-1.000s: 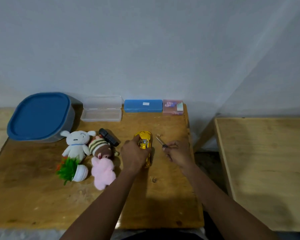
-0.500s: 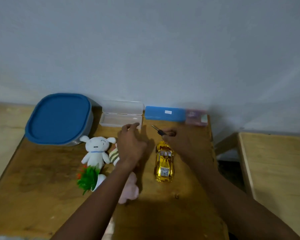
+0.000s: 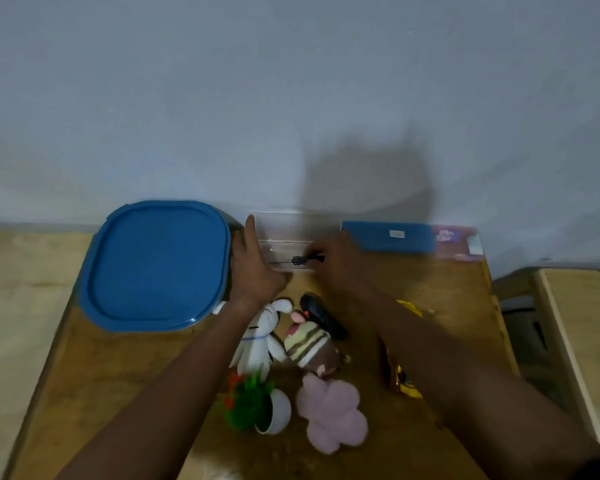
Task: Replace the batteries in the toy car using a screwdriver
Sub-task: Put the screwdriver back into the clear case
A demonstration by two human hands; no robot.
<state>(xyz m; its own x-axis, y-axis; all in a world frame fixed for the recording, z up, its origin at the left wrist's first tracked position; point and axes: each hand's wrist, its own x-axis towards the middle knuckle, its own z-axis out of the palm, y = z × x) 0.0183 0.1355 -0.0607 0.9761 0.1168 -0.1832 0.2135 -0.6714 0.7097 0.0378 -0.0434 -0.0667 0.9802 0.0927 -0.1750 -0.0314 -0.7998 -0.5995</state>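
Observation:
The yellow toy car (image 3: 401, 380) lies on the wooden table (image 3: 118, 368), mostly hidden under my right forearm. My right hand (image 3: 342, 263) pinches a small screwdriver (image 3: 305, 260) with a black handle, holding it over the open clear plastic case (image 3: 284, 233) at the back of the table. My left hand (image 3: 253, 268) rests flat against the left end of that case with its fingers stretched toward the wall. No batteries are in view.
A big container with a blue lid (image 3: 156, 265) stands at the back left. A blue case (image 3: 388, 236) and a pink box (image 3: 455, 238) line the wall. A white rabbit plush (image 3: 260, 337), striped plush (image 3: 309, 344), pink plush (image 3: 333, 410), toy plant (image 3: 253, 403) and black object (image 3: 323, 315) sit mid-table. Another table (image 3: 586, 341) stands right.
Both hands left the toy car and reached back to the clear case. The right hand carried the screwdriver there. The view shifted closer and toward the wall.

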